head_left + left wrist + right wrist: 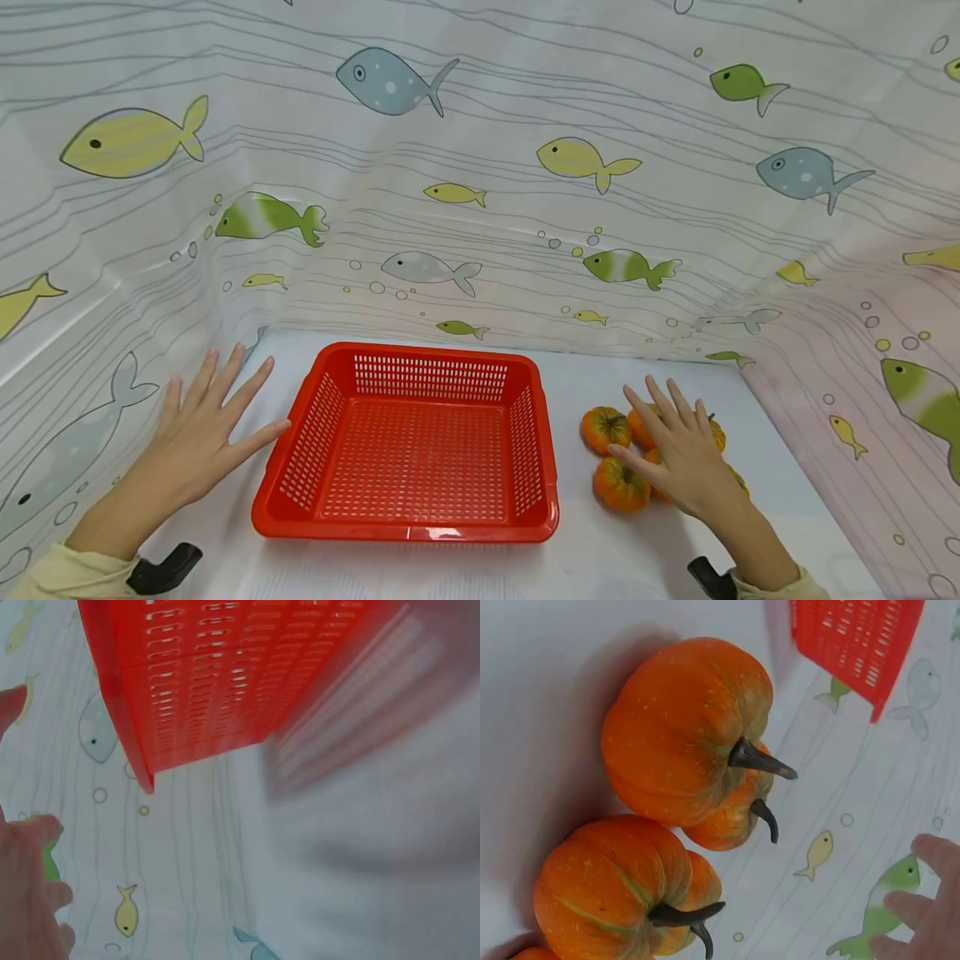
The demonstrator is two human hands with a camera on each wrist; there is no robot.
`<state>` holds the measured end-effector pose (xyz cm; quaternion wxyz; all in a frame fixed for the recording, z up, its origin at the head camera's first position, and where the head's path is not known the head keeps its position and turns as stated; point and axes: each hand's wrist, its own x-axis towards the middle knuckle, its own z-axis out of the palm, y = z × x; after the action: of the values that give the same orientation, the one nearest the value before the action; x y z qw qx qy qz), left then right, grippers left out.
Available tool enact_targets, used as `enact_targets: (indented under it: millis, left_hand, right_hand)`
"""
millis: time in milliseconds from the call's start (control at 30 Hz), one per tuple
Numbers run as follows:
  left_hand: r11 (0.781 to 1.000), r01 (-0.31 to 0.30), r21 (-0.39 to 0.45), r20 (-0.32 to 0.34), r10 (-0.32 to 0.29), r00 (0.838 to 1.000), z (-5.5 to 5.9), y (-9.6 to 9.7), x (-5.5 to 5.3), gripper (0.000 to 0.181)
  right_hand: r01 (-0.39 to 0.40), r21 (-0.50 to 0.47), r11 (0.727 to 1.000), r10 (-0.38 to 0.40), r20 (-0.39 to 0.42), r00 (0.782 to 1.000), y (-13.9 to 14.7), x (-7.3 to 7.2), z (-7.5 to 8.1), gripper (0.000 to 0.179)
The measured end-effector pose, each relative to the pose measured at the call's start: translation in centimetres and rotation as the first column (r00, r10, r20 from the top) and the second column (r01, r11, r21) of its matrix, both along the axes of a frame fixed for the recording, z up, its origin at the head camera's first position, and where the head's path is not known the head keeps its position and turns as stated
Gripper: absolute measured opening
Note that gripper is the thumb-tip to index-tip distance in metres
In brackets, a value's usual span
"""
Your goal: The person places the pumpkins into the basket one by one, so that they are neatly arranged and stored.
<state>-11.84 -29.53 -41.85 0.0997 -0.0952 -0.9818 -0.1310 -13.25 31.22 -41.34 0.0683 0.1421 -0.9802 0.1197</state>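
Observation:
A red plastic basket (420, 530) with slotted walls sits on the white table, nothing inside it. To its left my left hand (204, 429) is spread, the thumb tip overlapping the basket's left rim in the head view. In the left wrist view the basket's side wall (217, 682) fills the top. My right hand (686, 458) hovers with fingers spread over several small orange pumpkins (621, 485), partly hiding them. The right wrist view shows pumpkins (679, 735) with dark stems, and the right fingers (937, 855) apart from them.
A white sheet (510, 225) printed with fish rises behind the table and along both sides. The pumpkins are grouped on the table (577, 550) to the right of the basket. Dark wrist straps (165, 570) show at both sleeves.

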Motion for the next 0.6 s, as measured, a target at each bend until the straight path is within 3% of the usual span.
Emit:
enact_targets:
  millis: [67, 167, 300, 400, 500, 600]
  left_hand:
    - [0.999, 0.002, 0.042, 0.014, -0.003, 1.000, 0.1, -0.1, -0.1, 0.091]
    - [0.992, -0.010, 0.128, 0.099, -0.003, 0.995, 0.4, 0.0, -0.3, 0.090]
    - [0.976, -0.059, 0.207, 0.233, 0.010, 0.972, 0.3, 0.3, -0.9, 0.091]
    - [0.955, -0.077, 0.286, 0.264, -0.001, 0.965, -0.2, 0.5, -1.5, 0.087]
    - [0.906, -0.094, 0.412, 0.279, -0.027, 0.960, -0.8, 0.7, -2.0, 0.079]
    - [0.830, -0.118, 0.545, 0.296, -0.059, 0.953, -1.3, 0.7, -2.3, 0.072]
  right_hand:
    - [0.009, -0.011, 1.000, -0.008, 0.045, 0.999, 0.4, 0.1, 0.3, 0.084]
    - [0.042, -0.045, 0.998, -0.036, 0.116, 0.993, 1.6, 0.3, 0.6, 0.082]
    - [0.103, -0.117, 0.988, -0.081, 0.177, 0.981, 3.8, 0.6, 0.5, 0.081]
    - [0.147, -0.184, 0.972, -0.107, 0.212, 0.971, 5.6, 1.0, 0.1, 0.081]
    - [0.193, -0.240, 0.951, -0.138, 0.231, 0.963, 7.5, 1.4, -0.5, 0.082]
    - [0.250, -0.250, 0.935, -0.192, 0.234, 0.953, 9.1, 2.0, -1.4, 0.082]
